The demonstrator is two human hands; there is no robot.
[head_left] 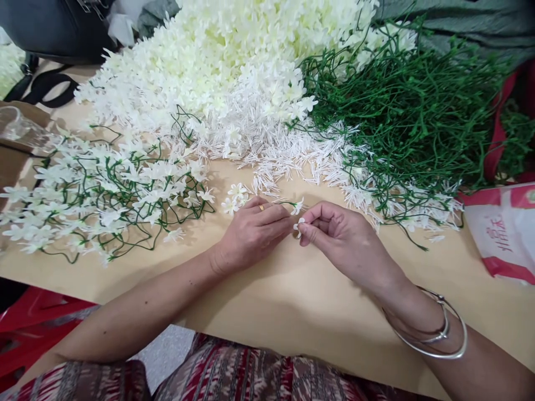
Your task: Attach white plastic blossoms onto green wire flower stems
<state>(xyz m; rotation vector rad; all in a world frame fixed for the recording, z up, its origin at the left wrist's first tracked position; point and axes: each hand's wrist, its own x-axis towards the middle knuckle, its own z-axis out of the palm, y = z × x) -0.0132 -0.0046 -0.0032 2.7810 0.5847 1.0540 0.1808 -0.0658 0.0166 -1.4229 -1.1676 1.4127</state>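
My left hand (261,231), with a ring on one finger, is closed around a green artificial flower stem (288,204). A white blossom (297,206) sits on the stem's tip, just beyond the fingers. Between thumb and forefinger, my right hand (330,225) pinches a loose white artificial flower (298,226) close to the left fingertips. The left fingers hide most of the stem. Just behind the left hand lie a few white blossoms (235,197) on the tabletop (267,312).
White petals (217,44) are heaped at the back, with thin white stamens (276,150) before them. Green stems (418,111) pile up at right, beside a red-and-white packet (504,228). Assembled white flowers (125,195) spread at left; a black bag (54,28) stands behind.
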